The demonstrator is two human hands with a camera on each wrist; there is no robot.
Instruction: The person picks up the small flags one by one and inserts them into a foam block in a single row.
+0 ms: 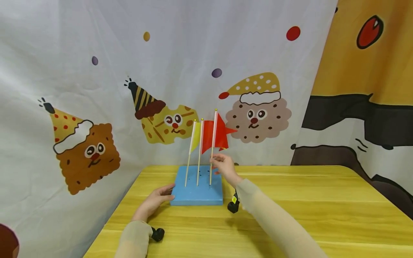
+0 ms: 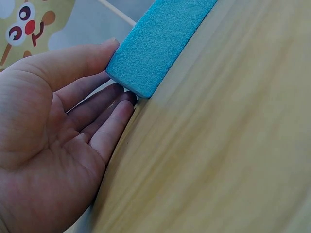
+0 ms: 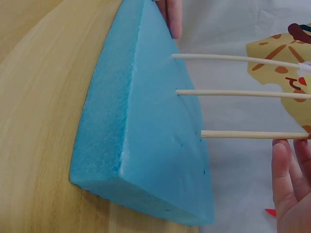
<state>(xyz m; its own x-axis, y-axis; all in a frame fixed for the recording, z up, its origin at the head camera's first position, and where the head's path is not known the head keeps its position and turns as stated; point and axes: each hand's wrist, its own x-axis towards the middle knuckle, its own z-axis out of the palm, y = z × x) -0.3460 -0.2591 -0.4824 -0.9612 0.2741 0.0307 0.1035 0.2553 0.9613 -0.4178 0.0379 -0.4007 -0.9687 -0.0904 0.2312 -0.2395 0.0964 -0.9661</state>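
A blue foam block (image 1: 196,195) lies on the table with three thin wooden sticks upright over it. The left stick bears a yellow flag (image 1: 195,137), the middle one a red flag (image 1: 207,135). On the right stick is another red flag (image 1: 221,130); my right hand (image 1: 226,167) pinches this stick below the cloth. Its lower end (image 3: 205,134) meets the block's top in the right wrist view. My left hand (image 1: 156,199) touches the block's left side, thumb at the corner and fingers fairly straight, as the left wrist view shows.
Small dark holes (image 1: 200,175) dot the block's top. Behind the wooden table (image 1: 290,200) hangs a white cloth (image 1: 180,57) printed with cartoon biscuits. A black wrist camera (image 1: 233,206) is on the right wrist, another (image 1: 158,234) on the left.
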